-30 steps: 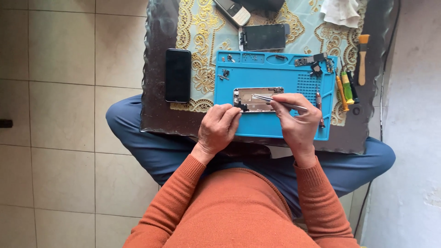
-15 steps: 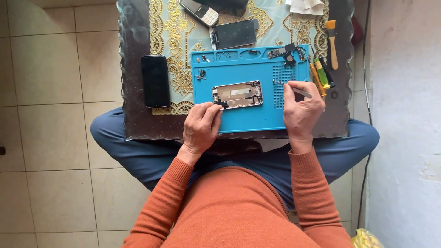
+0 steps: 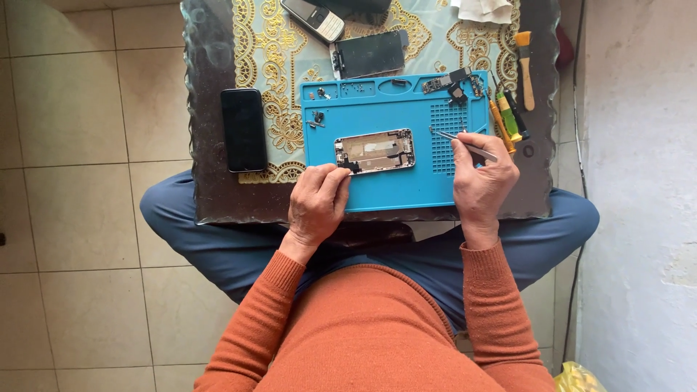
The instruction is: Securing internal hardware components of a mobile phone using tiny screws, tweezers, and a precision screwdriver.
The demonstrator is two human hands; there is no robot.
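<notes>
The left hand [image 3: 316, 205] rests at the near edge of a blue mat [image 3: 396, 185], its fingers [image 3: 338, 179] curled and touching the lower left corner of an opened phone shell [image 3: 375, 151], which lies flat in the middle of the mat. The right hand [image 3: 481, 178] is just right of the shell, fingers pinched shut around tweezers [image 3: 465, 143] whose tip points left over the mat's gridded patch; whether the tip carries anything is too small to tell. Small screws and parts [image 3: 454, 81] sit in the mat's top trays. On the surface [image 3: 207, 189] lie a black phone [image 3: 244, 129] to the left, a loose screen [image 3: 369, 54] and a keypad phone [image 3: 314, 19] above, and a brush [image 3: 526, 67] and screwdrivers [image 3: 505, 120] to the right.
</notes>
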